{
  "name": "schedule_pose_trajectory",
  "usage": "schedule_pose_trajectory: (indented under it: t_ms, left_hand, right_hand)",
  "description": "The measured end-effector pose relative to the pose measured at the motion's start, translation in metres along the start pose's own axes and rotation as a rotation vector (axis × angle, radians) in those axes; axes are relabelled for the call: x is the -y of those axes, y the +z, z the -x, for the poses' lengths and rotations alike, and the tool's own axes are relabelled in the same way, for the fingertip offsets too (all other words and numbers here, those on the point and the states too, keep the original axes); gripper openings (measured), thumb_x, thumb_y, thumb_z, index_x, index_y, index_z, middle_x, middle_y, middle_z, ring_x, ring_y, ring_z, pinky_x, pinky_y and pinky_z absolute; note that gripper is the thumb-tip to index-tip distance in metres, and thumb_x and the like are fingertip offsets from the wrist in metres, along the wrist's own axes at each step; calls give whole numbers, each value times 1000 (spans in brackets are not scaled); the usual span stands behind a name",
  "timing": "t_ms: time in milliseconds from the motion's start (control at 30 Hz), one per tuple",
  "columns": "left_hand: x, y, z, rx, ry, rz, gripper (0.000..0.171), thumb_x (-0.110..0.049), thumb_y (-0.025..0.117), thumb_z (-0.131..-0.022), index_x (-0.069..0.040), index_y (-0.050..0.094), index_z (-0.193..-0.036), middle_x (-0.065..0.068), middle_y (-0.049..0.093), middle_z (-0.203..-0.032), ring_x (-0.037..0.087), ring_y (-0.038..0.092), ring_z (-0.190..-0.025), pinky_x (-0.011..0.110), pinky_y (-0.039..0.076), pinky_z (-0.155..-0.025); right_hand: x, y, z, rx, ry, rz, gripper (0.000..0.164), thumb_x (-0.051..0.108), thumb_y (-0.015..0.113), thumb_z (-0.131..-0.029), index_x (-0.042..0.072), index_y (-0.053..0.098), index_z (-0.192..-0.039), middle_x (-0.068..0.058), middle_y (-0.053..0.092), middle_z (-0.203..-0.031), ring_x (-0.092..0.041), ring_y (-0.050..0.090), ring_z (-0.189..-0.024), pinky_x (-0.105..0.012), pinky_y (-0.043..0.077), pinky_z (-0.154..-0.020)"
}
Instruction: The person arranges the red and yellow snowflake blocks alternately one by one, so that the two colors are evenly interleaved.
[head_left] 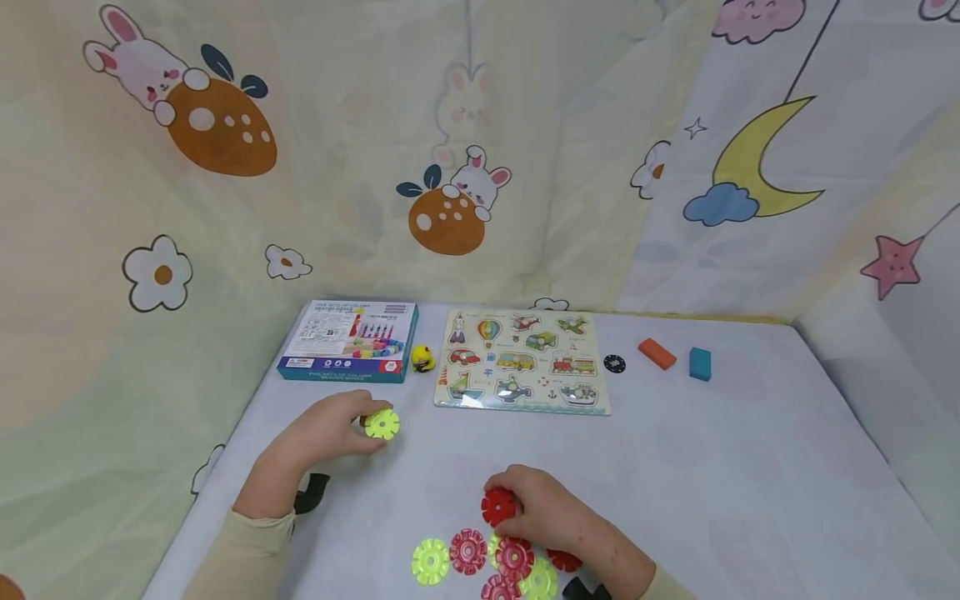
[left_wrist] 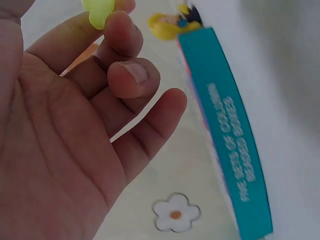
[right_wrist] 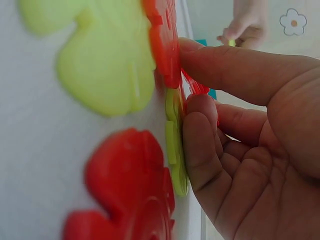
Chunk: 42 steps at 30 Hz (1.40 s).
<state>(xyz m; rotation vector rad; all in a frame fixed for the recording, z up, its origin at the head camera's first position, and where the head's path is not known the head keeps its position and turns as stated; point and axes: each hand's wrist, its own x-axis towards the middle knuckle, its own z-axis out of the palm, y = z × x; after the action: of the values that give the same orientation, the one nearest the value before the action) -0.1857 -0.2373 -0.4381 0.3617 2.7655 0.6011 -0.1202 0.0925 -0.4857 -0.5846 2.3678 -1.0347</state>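
My left hand (head_left: 318, 429) pinches a yellow-green notched plastic disc (head_left: 382, 424) between thumb and fingers, above the left part of the table. In the left wrist view only an edge of this disc (left_wrist: 101, 11) shows, by the fingertips. At the front, my right hand (head_left: 553, 515) grips a red notched disc (head_left: 498, 506) with thumb and fingers, right at a loose group of discs. A yellow-green disc (head_left: 430, 562), a red disc (head_left: 468, 551) and several others lie there, some overlapping. The right hand and wrist partly cover a darker red disc (head_left: 564, 561).
Along the back stand a teal-edged box (head_left: 341, 372), a small yellow toy figure (head_left: 423, 358) and a picture puzzle board (head_left: 522, 362). To their right lie a black round piece (head_left: 614, 363), an orange block (head_left: 657, 353) and a teal block (head_left: 701, 364). Printed cloth hangs behind.
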Motion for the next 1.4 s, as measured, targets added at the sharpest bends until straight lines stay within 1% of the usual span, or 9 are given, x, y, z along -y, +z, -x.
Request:
schedule_pose_trajectory:
  t_ms: [167, 333, 467, 633, 767, 967, 1067, 1300, 1400]
  left_hand:
    - [24, 3, -5, -12, -62, 40, 60, -37, 81, -71, -18, 63, -125, -5, 54, -85, 16, 49, -80, 31, 44, -65]
    - [47, 16, 2, 2, -139, 69, 59, -42, 80, -71, -21, 64, -124, -4, 55, -86, 17, 47, -83, 32, 42, -67]
    - [60, 24, 7, 7, -147, 96, 59, -44, 79, -71, -25, 64, -124, -1, 51, -80, 16, 46, -80, 33, 39, -64]
    - [64, 30, 6, -9, -112, 120, 60, -45, 80, -70, -25, 64, -124, 1, 48, -72, 16, 45, -74, 32, 36, -60]
    - [65, 33, 4, -9, -108, 136, 60, -47, 80, -68, -25, 66, -122, 1, 47, -71, 15, 45, -74, 32, 36, -60]
    - [64, 36, 3, -29, -148, 182, 59, -46, 81, -66, -26, 67, -120, 0, 50, -77, 16, 46, -79, 33, 38, -63]
    - [64, 37, 3, -33, -163, 202, 58, -45, 82, -66, -26, 68, -119, 0, 52, -80, 17, 46, -81, 33, 39, -64]
    - [68, 35, 2, -30, -142, 222, 54, -44, 82, -67, -28, 69, -116, 1, 52, -78, 18, 47, -82, 33, 40, -64]
    - [69, 35, 2, -31, -132, 224, 53, -43, 82, -67, -30, 69, -116, 0, 53, -79, 18, 47, -82, 33, 40, -64]
  right_hand:
    - [-1, -1, 1, -4, 3, 13, 44, 22, 81, -72, 18, 64, -113, 10, 56, -93, -9, 52, -85, -25, 50, -62]
    - [0, 2, 0, -9, 3, 20, 45, 23, 82, -72, 18, 64, -113, 10, 57, -93, -9, 53, -84, -25, 51, -63]
    - [1, 2, -1, -13, -2, 32, 46, 23, 82, -71, 18, 64, -113, 10, 57, -94, -8, 53, -84, -24, 51, -63]
    - [3, 2, 0, -20, -14, 44, 44, 24, 82, -71, 16, 65, -111, 10, 57, -92, -8, 53, -83, -23, 50, -61]
    - [5, -1, 1, -39, -28, 79, 45, 30, 82, -70, 18, 65, -110, 11, 54, -93, -8, 52, -85, -22, 50, -60]
    - [14, -13, 1, -148, -51, 144, 51, 39, 83, -68, 19, 65, -112, 10, 48, -96, -8, 50, -88, -19, 49, -65]
    - [20, -20, 0, -192, -88, 159, 53, 41, 82, -69, 18, 65, -114, 10, 48, -96, -8, 50, -86, -18, 48, -65]
    - [40, -28, -8, -297, -130, 177, 57, 53, 76, -71, 23, 63, -117, 12, 46, -96, -13, 49, -83, -20, 46, -62]
    - [49, -27, -16, -352, -153, 222, 58, 56, 75, -70, 23, 63, -117, 12, 44, -98, -12, 48, -82, -20, 45, -62]
